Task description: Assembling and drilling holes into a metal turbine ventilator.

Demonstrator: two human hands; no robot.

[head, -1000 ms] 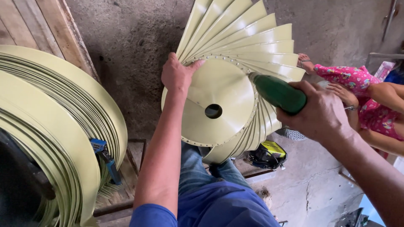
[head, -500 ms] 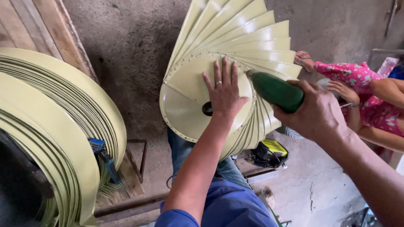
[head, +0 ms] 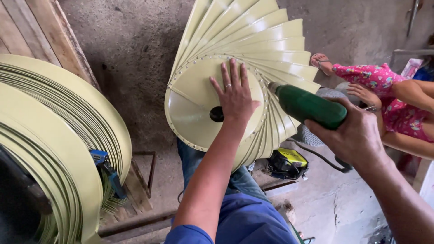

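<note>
Head view: the left hand (head: 235,92) lies flat, fingers spread, on the pale green round disc (head: 199,113) of a fan-like wheel of overlapping metal blades (head: 266,40), the palm just beside the dark centre hole (head: 216,114). Its grip holds nothing; it only presses. The wheel rests over the person's blue-clad lap (head: 244,217), above the concrete floor (head: 325,203). The right hand (head: 357,135) has its grip closed around the green power tool (head: 307,106), whose tip meets the disc's right rim, where a line of small holes runs.

To do this step well, judged from the pose: keep the palm pressing firmly so the disc cannot turn, hold the tool square to the rim, and keep the spread fingers well apart from the tip. A second stack of blades (head: 58,135) stands at the left; another person in pink (head: 384,86) sits near, on the right.
</note>
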